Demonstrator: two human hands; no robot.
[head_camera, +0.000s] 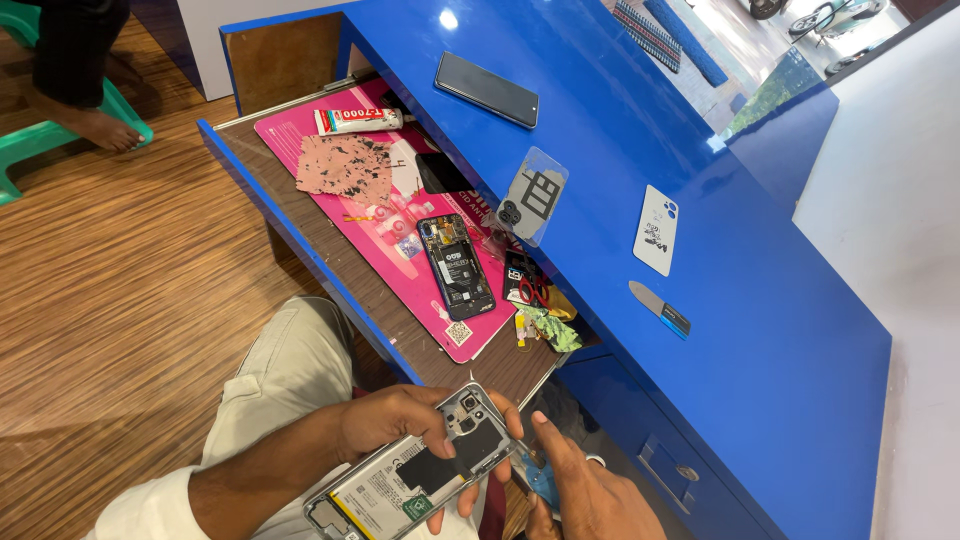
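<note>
While the left hand (400, 420) grips an opened phone (415, 472) by its upper edge over the person's lap, the right hand (580, 490) pinches a thin tool whose tip, at the phone's right edge, is too small to make out. On the pull-out shelf (300, 215) a pink mat (385, 240) with a square code label holds a white glue tube (358, 121) with red print and a second opened phone (456, 266); a white back cover (657, 229) lies on the blue desk (700, 330)
</note>
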